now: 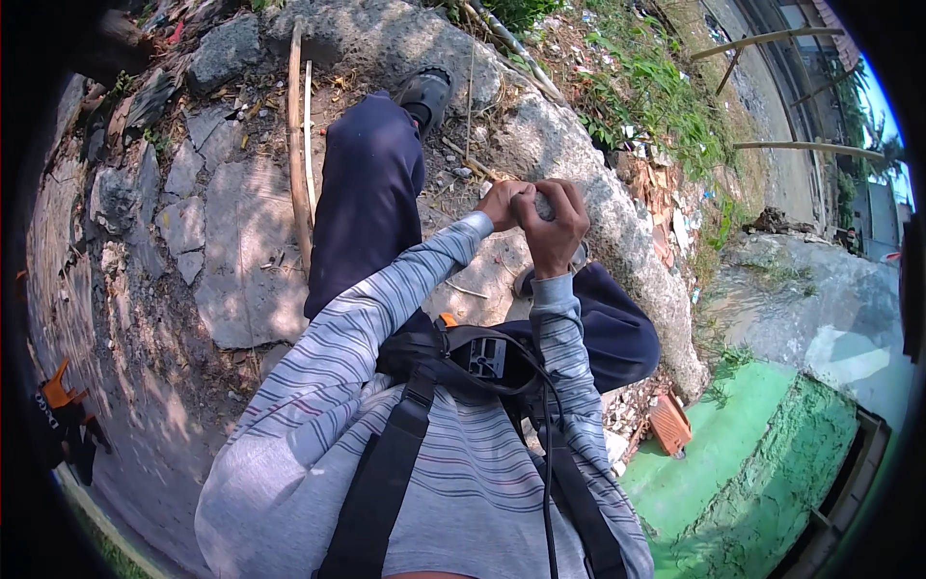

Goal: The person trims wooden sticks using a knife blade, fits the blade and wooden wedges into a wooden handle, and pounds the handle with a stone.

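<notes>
My two hands meet in front of my bent knees, above the rough concrete edge. My right hand (pixel 557 224) is closed, its fingers curled round a grey, rounded, stone-like lump (pixel 544 206). Against it, my left hand (pixel 501 204) is closed too, and its fingertips are partly hidden behind the right hand. What the left hand grips, if anything, I cannot make out. Just beyond the left hand a short, thin piece of wood (pixel 473 164) slants across the dirt; whether it touches the hand I cannot tell.
A long wooden pole (pixel 297 145) and a paler stick (pixel 310 145) lie left of my leg, across broken slabs (pixel 246 241). The raised concrete edge (pixel 617 212) curves along the right. Beyond it are weeds (pixel 656 116), an orange hollow brick (pixel 669 423) and a green-painted surface (pixel 714 463).
</notes>
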Demonstrator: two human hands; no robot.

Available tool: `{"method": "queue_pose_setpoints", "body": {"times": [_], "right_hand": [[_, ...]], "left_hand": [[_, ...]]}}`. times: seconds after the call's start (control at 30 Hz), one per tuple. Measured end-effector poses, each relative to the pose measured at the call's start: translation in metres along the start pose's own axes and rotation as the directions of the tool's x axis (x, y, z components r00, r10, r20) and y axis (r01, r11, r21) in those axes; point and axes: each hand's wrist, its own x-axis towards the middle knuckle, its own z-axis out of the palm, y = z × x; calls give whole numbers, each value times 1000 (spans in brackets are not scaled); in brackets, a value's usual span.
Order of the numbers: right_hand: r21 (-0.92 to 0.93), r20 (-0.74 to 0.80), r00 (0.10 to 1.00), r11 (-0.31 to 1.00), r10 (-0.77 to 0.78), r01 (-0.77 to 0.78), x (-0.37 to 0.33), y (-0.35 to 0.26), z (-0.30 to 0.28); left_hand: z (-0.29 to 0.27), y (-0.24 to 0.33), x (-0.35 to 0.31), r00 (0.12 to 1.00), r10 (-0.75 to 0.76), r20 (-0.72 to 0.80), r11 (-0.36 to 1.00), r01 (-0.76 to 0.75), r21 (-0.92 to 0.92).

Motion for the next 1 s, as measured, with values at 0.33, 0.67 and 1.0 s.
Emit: {"method": "queue_pose_setpoints", "body": {"times": [0.33,0.67,1.0], "right_hand": [[-9,-110,985,991,-135,135,30,-20,-17],[11,49,999,1000,-7,7,2,-3,4],[-82,77,994,993,-78,84,11,-2,-3]], "left_hand": [[4,-2,0,998,2,-68,999,-4,-38],[9,-12,2,997,14,-72,995,-21,-100],[12,6,3,996,-13,-92,992,1,-124]]}}
